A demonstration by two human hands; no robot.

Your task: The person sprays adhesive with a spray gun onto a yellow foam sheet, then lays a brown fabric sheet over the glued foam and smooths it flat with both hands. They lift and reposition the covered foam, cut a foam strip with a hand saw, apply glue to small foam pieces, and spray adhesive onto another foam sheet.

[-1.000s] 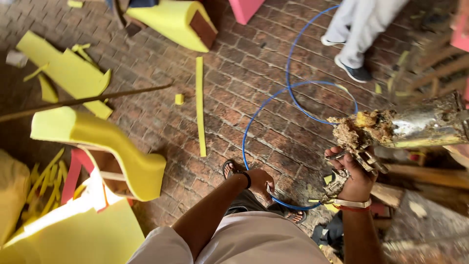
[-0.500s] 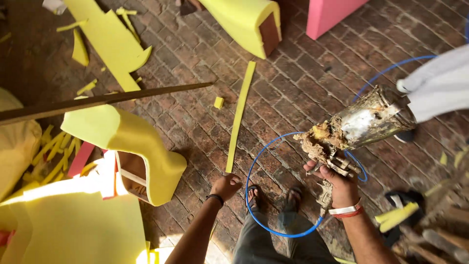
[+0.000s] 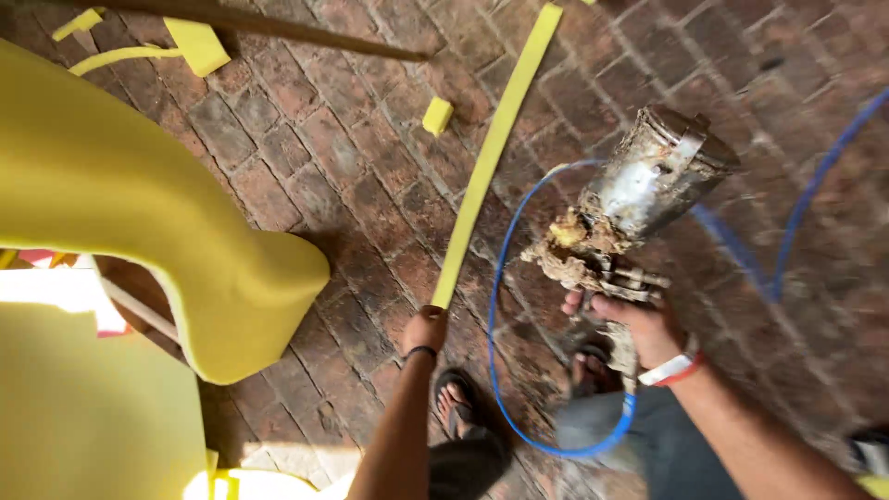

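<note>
Left hand (image 3: 424, 330) at the foam strip (image 3: 486, 162), right hand (image 3: 639, 324) on the spray gun (image 3: 620, 218).
Left grip pinches the strip's near end on the brick floor (image 3: 352, 157); right grip wrapped round the gun handle, crusted cup above it.

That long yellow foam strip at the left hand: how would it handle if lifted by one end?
The foam strip looks thin and long, so it would probably droop, weigh little, and bend rather than roll. The left hand is at its near end on the brick floor.
</note>
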